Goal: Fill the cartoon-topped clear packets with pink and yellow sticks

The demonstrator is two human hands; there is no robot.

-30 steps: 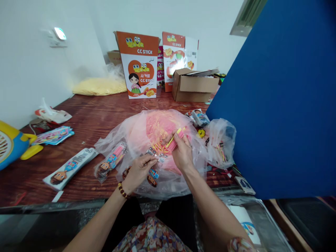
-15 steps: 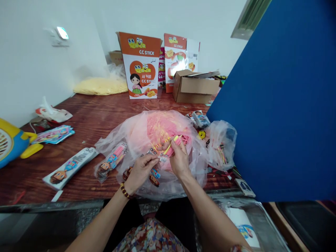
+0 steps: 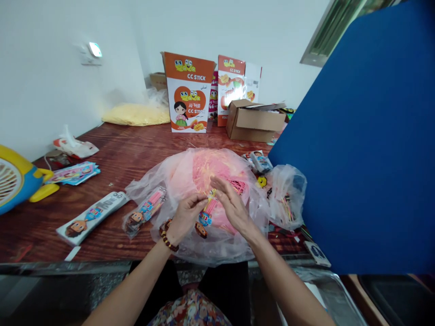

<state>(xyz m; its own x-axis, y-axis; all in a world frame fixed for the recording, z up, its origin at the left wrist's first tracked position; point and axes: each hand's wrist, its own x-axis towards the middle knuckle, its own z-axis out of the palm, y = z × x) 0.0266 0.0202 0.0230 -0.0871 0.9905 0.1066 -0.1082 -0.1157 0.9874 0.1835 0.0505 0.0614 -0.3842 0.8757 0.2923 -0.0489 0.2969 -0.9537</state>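
Between my hands is a printed plastic packet with pink sticks inside and a cartoon figure low on it. My left hand pinches its upper edge between thumb and fingertips. My right hand is beside the packet's top with its fingers stretched out; whether it touches the plastic is unclear. Under both hands lies a large clear bag full of loose pink and yellow sticks. To the left are a filled stick packet and a stack of flat printed packets.
A small clear bag of sticks stands at the right, by a blue panel. Behind are printed cartons, an open brown box and a yellow bag. A yellow-and-blue fan is at far left.
The pink and yellow sticks that my right hand held are now inside the packet. My right hand has let go and its fingers have straightened. My left hand still pinches the packet.
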